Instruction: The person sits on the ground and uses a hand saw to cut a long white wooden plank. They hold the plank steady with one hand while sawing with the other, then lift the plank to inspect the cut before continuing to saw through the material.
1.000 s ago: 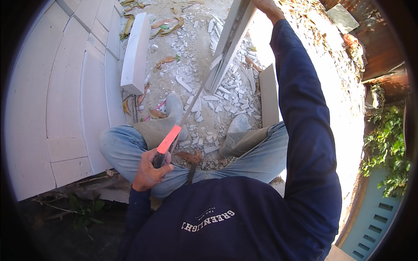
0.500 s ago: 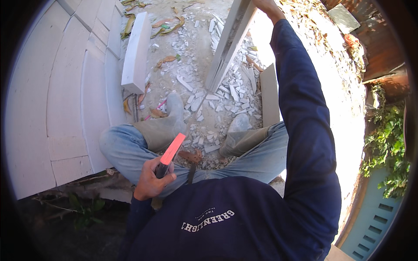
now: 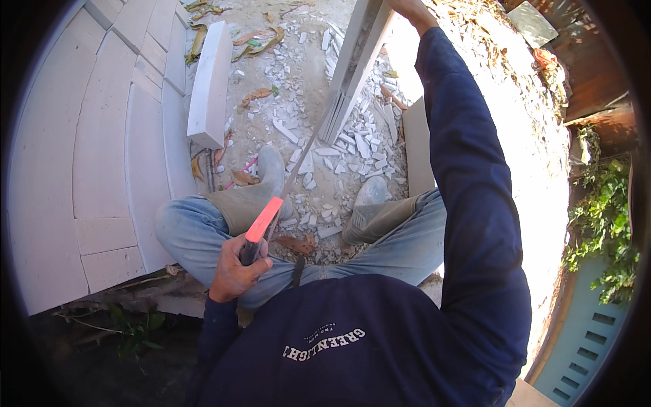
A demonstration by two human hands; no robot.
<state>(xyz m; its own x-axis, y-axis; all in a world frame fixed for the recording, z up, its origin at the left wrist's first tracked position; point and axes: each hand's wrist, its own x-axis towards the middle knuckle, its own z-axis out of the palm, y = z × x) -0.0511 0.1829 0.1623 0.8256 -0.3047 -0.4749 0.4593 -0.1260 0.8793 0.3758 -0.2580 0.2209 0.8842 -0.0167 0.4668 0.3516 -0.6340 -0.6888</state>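
My left hand (image 3: 239, 271) is closed on the black and orange handle of a handsaw (image 3: 263, 220), low between my knees. The saw's thin blade angles up and away to the lower part of a long grey-white board (image 3: 354, 71), grooved along its face, which stands leaning at the top centre. High at the top right, my right hand (image 3: 407, 10) grips that board's upper part. White broken chips lie around the board's foot, and my two booted feet rest either side of the saw.
Stacked pale blocks (image 3: 102, 156) fill the left, with a loose block (image 3: 207, 88) beside them. Another grey slab (image 3: 417, 146) stands behind my right arm. Dry leaves, a rusty sheet (image 3: 593, 74), green plants (image 3: 603, 224) and a blue wall (image 3: 597, 339) edge the right.
Half a second ago the saw sat lower and nearer me; now my left hand has pushed it forward and slightly left, as it was a second ago. My right hand stays on the board.
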